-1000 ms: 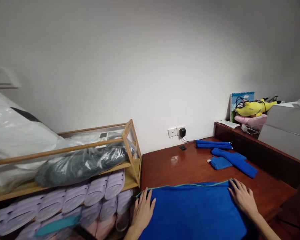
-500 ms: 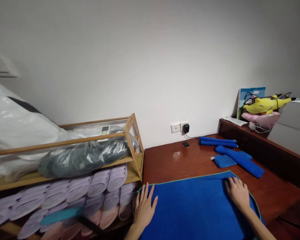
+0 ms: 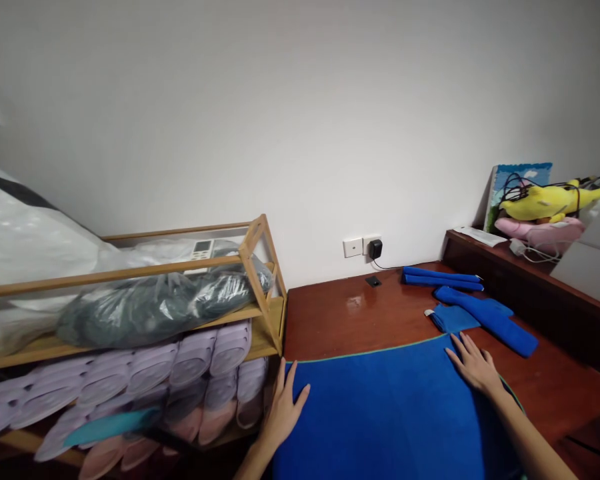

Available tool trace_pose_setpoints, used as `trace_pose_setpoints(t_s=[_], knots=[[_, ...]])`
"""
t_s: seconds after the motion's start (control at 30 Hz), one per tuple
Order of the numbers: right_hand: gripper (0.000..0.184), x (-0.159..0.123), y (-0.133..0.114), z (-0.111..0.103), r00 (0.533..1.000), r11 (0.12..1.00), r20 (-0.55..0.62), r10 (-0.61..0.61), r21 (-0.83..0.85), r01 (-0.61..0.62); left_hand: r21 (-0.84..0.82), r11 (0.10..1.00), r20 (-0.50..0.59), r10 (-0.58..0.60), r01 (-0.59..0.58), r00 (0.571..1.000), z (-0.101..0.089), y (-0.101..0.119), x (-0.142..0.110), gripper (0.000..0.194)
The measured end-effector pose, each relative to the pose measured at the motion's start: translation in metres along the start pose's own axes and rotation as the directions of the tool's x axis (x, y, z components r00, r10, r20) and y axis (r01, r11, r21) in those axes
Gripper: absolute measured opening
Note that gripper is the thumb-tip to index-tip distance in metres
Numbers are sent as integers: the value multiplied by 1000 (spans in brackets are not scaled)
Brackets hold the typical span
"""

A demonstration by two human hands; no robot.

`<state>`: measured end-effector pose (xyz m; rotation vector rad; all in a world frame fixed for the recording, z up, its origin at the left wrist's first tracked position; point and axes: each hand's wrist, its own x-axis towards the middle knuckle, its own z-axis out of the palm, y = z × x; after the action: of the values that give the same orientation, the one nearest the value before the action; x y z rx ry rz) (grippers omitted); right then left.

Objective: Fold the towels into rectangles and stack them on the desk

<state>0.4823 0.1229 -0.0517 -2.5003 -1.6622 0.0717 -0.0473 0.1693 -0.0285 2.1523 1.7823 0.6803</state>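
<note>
A large blue cloth [image 3: 380, 407] with a thin green edge is spread over the front of the reddish-brown wooden table [image 3: 325, 320]. My left hand [image 3: 285, 407] rests at the cloth's far left corner, fingers spread. On the far right corner lies my right hand [image 3: 473, 363], also open with its fingers apart. Beyond that hand sit a small folded blue cloth [image 3: 453, 319] with a white tag and a long rolled blue cloth [image 3: 495, 323]. Narrow folded blue cloths [image 3: 443, 278] lie further back, near the wall.
At left stands a wooden rack [image 3: 257, 260] with a plastic-wrapped dark bundle [image 3: 145, 310], a remote control [image 3: 201, 252] and rows of lilac slippers [image 3: 195, 353]. A black plug [image 3: 375, 249] sits in the wall socket. A yellow plush toy [image 3: 550, 200] lies on the raised right ledge.
My right hand has moved slightly forward to the cloth's far corner, its fingers more spread. My left hand stays at the left corner. The view has shifted a little.
</note>
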Motion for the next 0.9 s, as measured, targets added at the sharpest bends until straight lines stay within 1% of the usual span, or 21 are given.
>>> trace_pose_setpoints(t_s=[0.07, 0.13, 0.2, 0.27, 0.33, 0.47, 0.53, 0.63, 0.73, 0.83, 0.9], knots=[[71, 9, 2, 1, 1000, 999, 10, 3, -33, -2, 65, 998, -23, 2, -1, 1000, -2, 3, 4, 56], [72, 19, 3, 4, 1000, 997, 22, 1, -72, 0, 176, 984, -56, 31, -21, 998, -4, 8, 6, 55], [73, 29, 4, 6, 999, 995, 32, -7, -100, 10, 284, 955, -60, 112, -91, 992, -5, 15, 7, 54], [73, 38, 5, 8, 999, 994, 37, -12, -107, 16, 342, 924, -17, 187, -170, 982, -5, 20, 7, 53], [74, 45, 7, 8, 999, 995, 42, -8, -100, 12, 360, 910, 38, 204, -204, 978, -3, 23, 12, 54], [77, 57, 9, 7, 997, 997, 68, 19, -79, -14, 384, 903, 96, 168, -192, 981, -1, 25, 28, 56], [78, 63, 9, 6, 997, 997, 74, 35, -75, -29, 393, 903, 108, 141, -172, 984, -1, 25, 35, 56], [76, 69, 9, 7, 998, 996, 50, 29, -86, -25, 396, 909, 99, 98, -130, 990, -1, 25, 43, 56], [72, 72, 8, 4, 1000, 992, -11, -17, -125, 15, 377, 919, 93, 85, -114, 992, -1, 25, 46, 56], [61, 72, -1, -8, 994, 975, -46, -94, -207, 83, 354, 929, 81, 88, -111, 993, -1, 24, 49, 55], [54, 69, -12, -20, 991, 956, -92, -94, -285, 64, 346, 931, 56, 107, -119, 993, -1, 24, 51, 54]])
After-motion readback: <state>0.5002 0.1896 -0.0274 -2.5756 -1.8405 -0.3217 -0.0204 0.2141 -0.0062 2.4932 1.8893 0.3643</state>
